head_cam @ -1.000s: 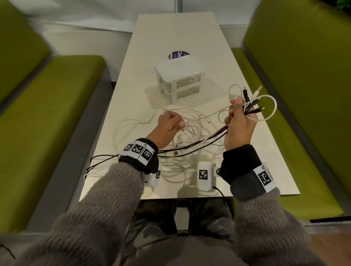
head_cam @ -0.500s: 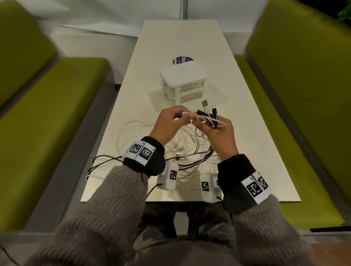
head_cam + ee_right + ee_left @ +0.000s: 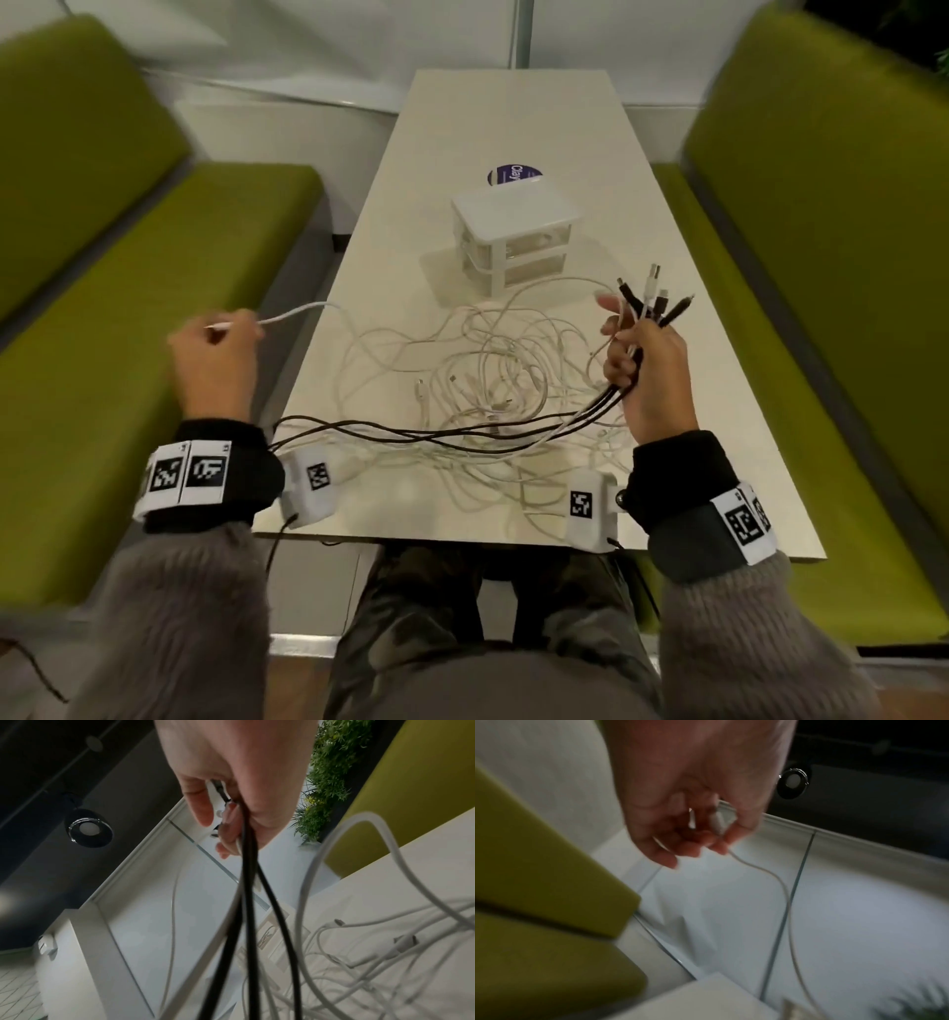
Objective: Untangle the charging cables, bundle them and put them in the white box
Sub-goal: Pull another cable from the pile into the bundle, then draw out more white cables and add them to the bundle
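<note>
My left hand (image 3: 213, 354) has pulled 1 white cable (image 3: 295, 312) wide; right hand (image 3: 648, 367) still grips the plug ends (image 3: 652, 300). Untangling proceeds.

The table (image 3: 513, 128) has a smooth, pale laminate-looking top with a soft satin sheen. On it the white box (image 3: 516, 216) is plastic, its lid milky and matt, its drawer fronts clear. The white cables (image 3: 493, 360) wear smooth rubbery plastic jackets; the black cables (image 3: 411, 437) are sleeker, faintly glossy, with bright metal plug tips (image 3: 653, 271). The green benches (image 3: 128, 308) are matt woven cloth. The grey sweater sleeves (image 3: 179, 616) look fuzzy and woolly.
</note>
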Available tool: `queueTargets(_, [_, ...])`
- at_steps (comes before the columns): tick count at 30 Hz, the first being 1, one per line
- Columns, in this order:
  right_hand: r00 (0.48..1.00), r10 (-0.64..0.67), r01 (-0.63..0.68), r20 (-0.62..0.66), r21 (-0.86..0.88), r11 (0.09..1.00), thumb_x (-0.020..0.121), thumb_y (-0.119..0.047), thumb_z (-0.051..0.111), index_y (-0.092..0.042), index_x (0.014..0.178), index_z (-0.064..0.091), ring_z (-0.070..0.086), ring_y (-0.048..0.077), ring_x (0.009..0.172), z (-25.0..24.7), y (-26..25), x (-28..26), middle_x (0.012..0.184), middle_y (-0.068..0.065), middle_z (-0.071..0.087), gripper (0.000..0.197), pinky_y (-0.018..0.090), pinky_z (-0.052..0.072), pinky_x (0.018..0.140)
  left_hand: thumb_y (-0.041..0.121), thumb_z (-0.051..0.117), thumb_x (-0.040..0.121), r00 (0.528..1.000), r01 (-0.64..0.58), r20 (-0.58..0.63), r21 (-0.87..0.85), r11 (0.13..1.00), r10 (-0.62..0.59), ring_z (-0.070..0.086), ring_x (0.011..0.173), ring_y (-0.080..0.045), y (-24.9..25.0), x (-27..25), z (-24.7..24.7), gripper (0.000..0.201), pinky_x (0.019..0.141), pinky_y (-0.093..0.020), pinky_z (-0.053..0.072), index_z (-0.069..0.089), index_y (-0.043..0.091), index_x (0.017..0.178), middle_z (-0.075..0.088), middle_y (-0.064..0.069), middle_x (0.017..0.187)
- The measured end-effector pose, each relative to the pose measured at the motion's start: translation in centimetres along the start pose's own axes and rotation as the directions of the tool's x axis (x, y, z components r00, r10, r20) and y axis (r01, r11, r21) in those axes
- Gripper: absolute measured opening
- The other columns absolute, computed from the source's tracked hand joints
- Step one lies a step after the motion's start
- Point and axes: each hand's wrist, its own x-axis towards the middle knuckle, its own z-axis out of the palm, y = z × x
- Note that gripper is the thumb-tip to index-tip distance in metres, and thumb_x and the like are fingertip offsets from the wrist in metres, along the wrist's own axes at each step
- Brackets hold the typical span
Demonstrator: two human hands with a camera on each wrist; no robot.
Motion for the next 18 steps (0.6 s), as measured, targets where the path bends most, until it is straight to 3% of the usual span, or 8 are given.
queueTargets(2, [1.000, -0.011, 0.011, -0.002, 0.008, 1.000, 0.071, -0.010, 0.038, -0.009, 0.101, 0.067, 0.023, 0.005, 0.045, 0.2, 0.2, -0.2, 0.086, 0.000, 0.055, 0.041, 0.020, 0.016, 0.042, 0.018, 0.054, 0.082, 0.980, 0.095, -0.195, 0.283, 0.954, -0.040, 0.049, 0.102, -0.029, -1.0, 0.5, -1.3, 0.026, 0.094, -0.042, 0.037, 0.057, 0.006, 0.105, 0.054, -0.014, 0.101])
queueTargets(4, [1.000, -0.021, 0.021, 0.006, -0.001, 1.000, 0.076, -0.005, 0.033, -0.008, 0.098, 0.068, 0.022, 0.006, 0.046, 0.5, 0.3, -0.4, 0.092, -0.002, 0.059, 0.041, 0.020, 0.017, 0.042, 0.020, 0.056, 0.081, 0.979, 0.122, -0.202, 0.422, 0.898, -0.038, 0.032, 0.126, -0.036, -1.2, -0.1, -0.9, 0.046, 0.103, -0.044, 0.026, 0.045, 0.010, 0.124, 0.042, -0.019, 0.130])
queueTargets(7, [0.999, 0.007, -0.007, 0.049, 0.013, 1.000, 0.079, -0.002, 0.029, -0.005, 0.089, 0.065, 0.022, 0.006, 0.044, 1.3, 0.3, -0.7, 0.076, -0.001, 0.051, 0.038, 0.019, 0.018, 0.041, 0.027, 0.053, 0.081, 0.964, -0.236, -0.020, 0.404, 0.884, 0.267, 0.038, 0.123, -0.035, 0.1, -1.7, 2.6, 0.048, 0.103, -0.037, 0.022, 0.048, 0.009, 0.126, 0.047, -0.018, 0.128])
queueTargets(10, [0.994, 0.063, -0.067, 0.087, 0.046, 0.997, 0.079, -0.007, 0.033, -0.009, 0.077, 0.056, 0.024, 0.004, 0.040, 2.2, 0.2, -0.9, 0.063, -0.004, 0.044, 0.024, 0.018, 0.018, 0.040, 0.038, 0.055, 0.087, 0.804, -0.544, 0.335, 0.078, 0.836, 0.492, 0.046, 0.117, -0.021, 2.7, -5.5, 6.9, 0.042, 0.097, -0.022, 0.028, 0.056, 0.012, 0.120, 0.055, -0.008, 0.124])
queueTargets(12, [0.989, 0.095, -0.105, 0.111, 0.092, 0.990, 0.085, -0.009, 0.031, -0.013, 0.077, 0.051, 0.025, 0.004, 0.040, 2.7, 0.1, -1.2, 0.060, -0.005, 0.043, 0.022, 0.019, 0.017, 0.041, 0.041, 0.054, 0.091, 0.626, -0.536, 0.613, -0.111, 0.837, 0.482, 0.038, 0.122, -0.008, 4.8, -9.0, 9.6, 0.042, 0.096, -0.012, 0.025, 0.051, 0.019, 0.126, 0.049, -0.001, 0.132])
queueTargets(14, [0.988, 0.103, -0.119, 0.119, 0.138, 0.983, 0.087, -0.013, 0.031, -0.014, 0.077, 0.051, 0.028, 0.006, 0.044, 2.9, 0.0, -1.5, 0.058, -0.005, 0.043, 0.022, 0.021, 0.020, 0.043, 0.042, 0.050, 0.092, 0.438, -0.558, 0.750, -0.205, 0.804, 0.495, 0.041, 0.118, -0.003, 6.2, -11.9, 11.7, 0.045, 0.097, -0.012, 0.026, 0.047, 0.018, 0.130, 0.052, 0.001, 0.126])
queueTargets(16, [0.989, 0.119, -0.133, 0.091, 0.166, 0.977, 0.091, -0.015, 0.032, -0.015, 0.078, 0.055, 0.033, 0.007, 0.048, 2.8, -0.2, -1.7, 0.057, -0.005, 0.044, 0.026, 0.021, 0.023, 0.047, 0.039, 0.046, 0.095, 0.376, -0.463, 0.808, -0.259, 0.847, 0.453, 0.050, 0.108, -0.001, 6.5, -13.2, 12.8, 0.043, 0.097, -0.013, 0.034, 0.043, 0.017, 0.131, 0.058, 0.006, 0.112])
queueTargets(18, [0.989, 0.113, -0.130, 0.100, 0.192, 0.973, 0.093, -0.015, 0.030, -0.016, 0.082, 0.056, 0.033, 0.007, 0.047, 2.5, -0.6, -1.7, 0.056, -0.005, 0.043, 0.028, 0.022, 0.024, 0.047, 0.042, 0.042, 0.096, 0.353, -0.340, 0.875, -0.211, 0.917, 0.332, 0.060, 0.100, -0.007, 6.2, -13.5, 13.0, 0.036, 0.096, -0.027, 0.044, 0.044, 0.020, 0.125, 0.063, 0.005, 0.108])
